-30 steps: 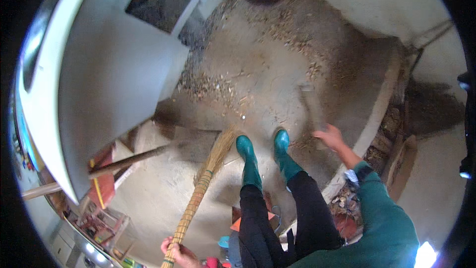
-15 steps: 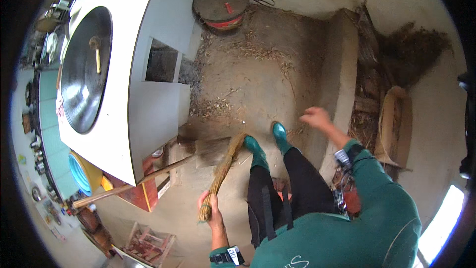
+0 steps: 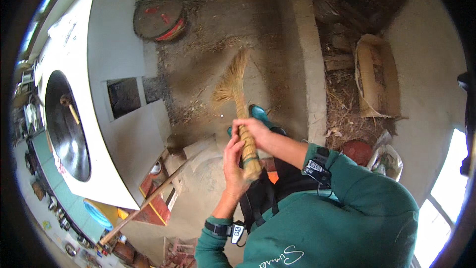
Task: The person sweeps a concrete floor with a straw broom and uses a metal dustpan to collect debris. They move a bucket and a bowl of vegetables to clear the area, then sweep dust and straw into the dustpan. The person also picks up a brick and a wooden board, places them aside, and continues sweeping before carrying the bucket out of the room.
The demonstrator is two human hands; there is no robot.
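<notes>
A straw hand broom point(image 3: 240, 103) is held in front of my body, its fanned bristles pointing away from me over the dirt floor. My right hand point(image 3: 255, 131) is wrapped round the upper part of the bound handle, just below the bristles. Lower down, my left hand point(image 3: 235, 168) grips the handle from its left side, near the thick cut end. Some left fingers are hidden behind the handle. Dry leaf litter and twigs point(image 3: 191, 104) lie scattered on the floor beyond the broom.
A white stove counter point(image 3: 106, 166) with a black wok point(image 3: 69, 134) stands at left. A long wooden pole point(image 3: 144, 202) leans at its near corner. A round lidded container point(image 3: 158, 16) sits at the far wall. Right, a low concrete ledge point(image 3: 313, 64) borders twigs and a cardboard box point(image 3: 366, 82).
My right hand has come from the right onto the broom handle, which only my left hand held before. The broom has moved right, its bristles now farther from me.
</notes>
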